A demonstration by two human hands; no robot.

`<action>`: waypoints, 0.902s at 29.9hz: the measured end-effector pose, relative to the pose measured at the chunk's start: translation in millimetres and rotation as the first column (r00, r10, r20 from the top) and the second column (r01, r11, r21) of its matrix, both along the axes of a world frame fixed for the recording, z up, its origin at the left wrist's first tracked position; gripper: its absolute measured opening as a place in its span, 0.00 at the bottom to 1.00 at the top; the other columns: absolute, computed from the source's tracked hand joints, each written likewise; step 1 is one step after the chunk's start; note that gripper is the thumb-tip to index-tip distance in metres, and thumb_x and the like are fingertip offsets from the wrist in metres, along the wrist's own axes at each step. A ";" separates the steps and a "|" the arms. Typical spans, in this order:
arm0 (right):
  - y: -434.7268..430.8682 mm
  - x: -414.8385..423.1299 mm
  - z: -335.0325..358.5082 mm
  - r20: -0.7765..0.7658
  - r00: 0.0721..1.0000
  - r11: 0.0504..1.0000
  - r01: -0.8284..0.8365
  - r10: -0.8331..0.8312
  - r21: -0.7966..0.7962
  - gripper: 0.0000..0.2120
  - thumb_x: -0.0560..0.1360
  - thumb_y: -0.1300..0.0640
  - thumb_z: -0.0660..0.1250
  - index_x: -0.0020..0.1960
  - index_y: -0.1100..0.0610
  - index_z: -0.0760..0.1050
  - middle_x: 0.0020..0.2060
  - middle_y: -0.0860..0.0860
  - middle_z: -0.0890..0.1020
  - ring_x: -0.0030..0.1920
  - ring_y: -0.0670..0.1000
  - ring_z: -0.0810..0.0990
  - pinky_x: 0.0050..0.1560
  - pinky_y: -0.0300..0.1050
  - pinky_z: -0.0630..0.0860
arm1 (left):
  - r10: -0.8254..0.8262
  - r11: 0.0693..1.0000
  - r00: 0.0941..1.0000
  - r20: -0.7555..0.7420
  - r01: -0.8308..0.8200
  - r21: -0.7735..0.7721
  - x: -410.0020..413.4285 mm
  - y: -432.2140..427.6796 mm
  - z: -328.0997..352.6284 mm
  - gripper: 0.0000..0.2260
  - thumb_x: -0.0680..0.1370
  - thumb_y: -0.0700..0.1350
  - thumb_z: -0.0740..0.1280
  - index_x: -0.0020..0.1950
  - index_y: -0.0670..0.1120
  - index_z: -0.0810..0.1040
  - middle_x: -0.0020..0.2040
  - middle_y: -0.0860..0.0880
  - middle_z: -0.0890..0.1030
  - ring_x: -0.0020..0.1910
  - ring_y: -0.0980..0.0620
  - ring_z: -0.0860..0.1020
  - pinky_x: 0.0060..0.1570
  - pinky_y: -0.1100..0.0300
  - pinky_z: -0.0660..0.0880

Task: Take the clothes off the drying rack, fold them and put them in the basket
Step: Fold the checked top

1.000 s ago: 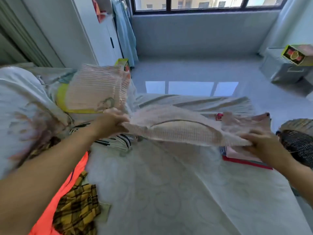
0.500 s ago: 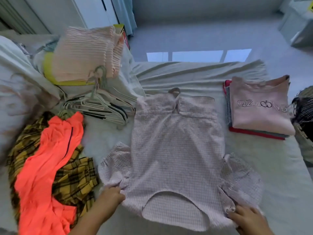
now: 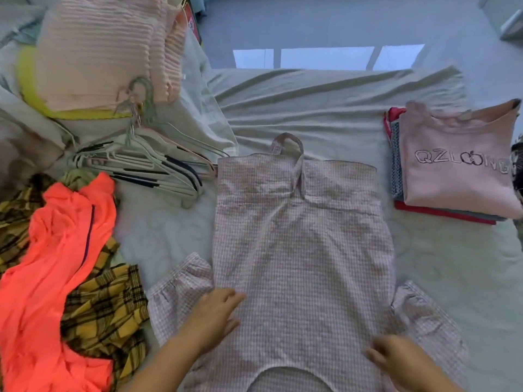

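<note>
Pale pink checked top [image 3: 302, 250] lies spread flat in the middle of the bed [image 3: 339, 103], neckline at the near edge by me, hem toward the far edge. Small check, crinkly fabric, short puffed sleeves out to both sides, and a fabric loop sticks out past the hem end. My left hand [image 3: 215, 315] lies flat on it by the left sleeve seam, fingers [image 3: 226, 297] straight and loosely together, pressing the cloth. My right hand [image 3: 396, 355] rests on it near the right sleeve. It is blurred, so I cannot tell if its fingers pinch the cloth or just lie on it.

The neckline is cut off by the bottom of the view.

Folded stack [image 3: 458, 171] sits at the right edge, pink shirt on top, lettering only partly readable, right side cut off. Hangers [image 3: 147, 168] are piled left of the top. Orange garment [image 3: 56, 250] lies over a yellow plaid one [image 3: 104, 312] at the left edge. A pink ribbed garment [image 3: 104, 49] is in the far left corner.
</note>
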State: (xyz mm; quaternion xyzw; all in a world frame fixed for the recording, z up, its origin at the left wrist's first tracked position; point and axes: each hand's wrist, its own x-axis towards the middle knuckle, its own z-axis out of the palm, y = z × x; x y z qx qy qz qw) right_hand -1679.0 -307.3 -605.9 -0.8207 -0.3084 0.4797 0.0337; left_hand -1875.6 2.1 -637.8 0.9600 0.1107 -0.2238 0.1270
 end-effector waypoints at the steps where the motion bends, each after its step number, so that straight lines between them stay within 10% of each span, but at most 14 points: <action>1: 24.0 9.0 1.8 0.049 0.993 0.995 0.104 -0.104 0.005 0.19 0.70 0.32 0.59 0.30 0.45 0.68 0.28 0.42 0.73 0.37 0.42 0.73 0.36 0.32 0.68 | -0.019 1.000 1.000 -0.002 0.020 0.013 14.6 0.3 2.0 0.35 0.57 0.61 0.77 0.60 0.54 0.69 0.53 0.53 0.81 0.47 0.55 0.82 0.42 0.65 0.77; 3: 64.5 31.4 -8.4 0.055 0.950 0.944 0.296 -0.306 0.145 0.04 0.77 0.49 0.63 0.44 0.46 0.74 0.39 0.43 0.76 0.44 0.46 0.75 0.38 0.30 0.67 | 0.042 0.999 0.999 0.014 -0.042 -0.031 52.1 9.6 6.0 0.34 0.69 0.59 0.70 0.70 0.49 0.64 0.69 0.46 0.71 0.64 0.48 0.74 0.59 0.54 0.73; 5: 101.6 53.1 -20.4 -0.040 0.865 0.830 0.492 -0.500 0.261 0.13 0.76 0.54 0.64 0.58 0.59 0.75 0.49 0.51 0.78 0.48 0.49 0.75 0.49 0.37 0.70 | 0.077 0.997 0.997 -0.025 -0.077 -0.011 82.8 17.8 -8.0 0.32 0.78 0.59 0.57 0.77 0.51 0.46 0.77 0.48 0.45 0.76 0.47 0.47 0.73 0.49 0.48; 11: 207.0 119.9 -41.7 -0.355 0.573 0.450 0.811 -0.738 0.374 0.30 0.74 0.52 0.67 0.71 0.61 0.61 0.60 0.51 0.71 0.63 0.50 0.70 0.59 0.41 0.67 | 0.172 0.985 0.952 -0.252 -0.162 0.063 100.7 30.0 -64.7 0.53 0.55 0.81 0.35 0.70 0.50 0.26 0.69 0.46 0.24 0.68 0.40 0.25 0.62 0.43 0.23; 16: 279.3 161.2 -49.6 -0.596 0.370 0.255 0.928 -0.713 0.271 0.28 0.74 0.58 0.69 0.69 0.65 0.62 0.59 0.55 0.74 0.58 0.53 0.75 0.56 0.44 0.72 | 0.205 0.978 0.953 -0.222 -0.191 0.081 99.3 30.4 -82.3 0.48 0.65 0.77 0.33 0.71 0.48 0.63 0.68 0.39 0.71 0.67 0.35 0.61 0.65 0.44 0.49; 21: 320.8 181.5 -20.5 -0.774 0.302 0.324 0.937 -0.557 0.132 0.05 0.74 0.58 0.67 0.46 0.59 0.73 0.34 0.50 0.79 0.28 0.42 0.77 0.31 0.34 0.72 | 0.203 0.979 0.946 -0.251 -0.200 0.039 99.8 29.9 -81.5 0.47 0.65 0.77 0.35 0.72 0.49 0.61 0.68 0.40 0.72 0.66 0.36 0.62 0.65 0.44 0.48; 25: 332.5 223.3 30.2 -0.849 0.246 0.073 0.968 -0.468 0.240 0.08 0.75 0.63 0.66 0.37 0.59 0.73 0.24 0.48 0.77 0.23 0.42 0.74 0.28 0.34 0.71 | 0.190 0.982 0.953 -0.236 -0.183 0.049 99.5 30.5 -74.3 0.49 0.60 0.78 0.43 0.71 0.49 0.64 0.68 0.39 0.71 0.68 0.35 0.61 0.66 0.44 0.48; 27: 330.2 242.2 62.8 -0.869 0.284 -0.056 0.941 -0.405 0.334 0.05 0.74 0.66 0.67 0.40 0.60 0.73 0.28 0.50 0.79 0.29 0.45 0.79 0.35 0.36 0.75 | 0.203 0.979 0.949 -0.240 -0.197 0.050 103.8 32.2 -65.9 0.56 0.55 0.78 0.44 0.76 0.46 0.49 0.75 0.38 0.57 0.73 0.35 0.48 0.67 0.43 0.39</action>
